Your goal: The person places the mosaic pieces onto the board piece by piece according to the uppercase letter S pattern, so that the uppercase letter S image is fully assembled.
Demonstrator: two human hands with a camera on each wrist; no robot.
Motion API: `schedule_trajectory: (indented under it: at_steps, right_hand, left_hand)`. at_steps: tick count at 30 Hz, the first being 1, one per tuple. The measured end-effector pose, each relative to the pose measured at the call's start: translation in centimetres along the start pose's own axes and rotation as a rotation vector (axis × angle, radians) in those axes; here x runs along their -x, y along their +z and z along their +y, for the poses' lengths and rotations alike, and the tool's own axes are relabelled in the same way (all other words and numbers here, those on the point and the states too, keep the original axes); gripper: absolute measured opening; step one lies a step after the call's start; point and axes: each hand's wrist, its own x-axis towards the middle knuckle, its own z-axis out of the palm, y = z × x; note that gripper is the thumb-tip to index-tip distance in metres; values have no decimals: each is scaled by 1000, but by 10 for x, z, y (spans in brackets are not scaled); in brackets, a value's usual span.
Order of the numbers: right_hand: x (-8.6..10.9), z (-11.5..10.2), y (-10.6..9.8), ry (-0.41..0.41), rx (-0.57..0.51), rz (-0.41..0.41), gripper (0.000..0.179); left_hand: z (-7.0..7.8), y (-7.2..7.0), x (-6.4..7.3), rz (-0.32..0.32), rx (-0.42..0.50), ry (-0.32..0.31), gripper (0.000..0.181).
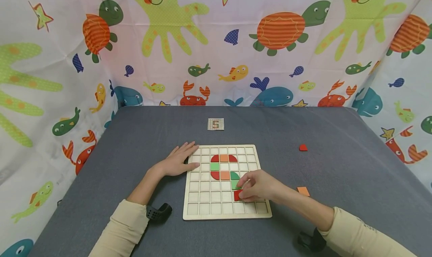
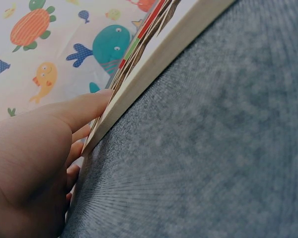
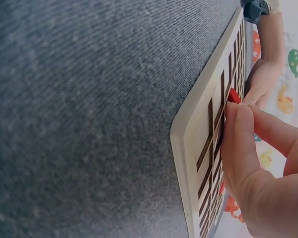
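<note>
A pale wooden grid board [image 1: 227, 217] lies on the table with red, orange and green tiles in several of its cells. My left hand [image 1: 177, 161] rests along the board's left edge, fingers extended; its thumb [image 2: 92, 106] touches the rim in the left wrist view. My right hand [image 1: 258, 185] pinches a red tile [image 1: 237, 196] over the board's lower middle, just below a green tile [image 1: 235, 185]. The right wrist view shows that red tile [image 3: 233, 96] at the fingertips, slightly tilted. Whether it sits fully in a cell, I cannot tell.
A small pattern card [image 1: 215, 124] lies beyond the board. To the right, a loose red tile [image 1: 303, 148] and an orange tile [image 1: 303, 191] lie on the grey table [image 1: 162, 125]; the orange one is near my right forearm. A printed curtain [image 1: 216, 73] hangs behind.
</note>
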Motion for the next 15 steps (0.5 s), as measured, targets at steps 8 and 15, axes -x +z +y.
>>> schedule_trajectory:
  at_steps: [8,15]
  right_hand:
    - [-1,0,0,-66,148,-6,25]
    - [-3,-3,3,-43,188,25,25]
  left_hand:
    - [-2,2,0,-2,2,3,69]
    - [0,1,0,-3,6,-4,70]
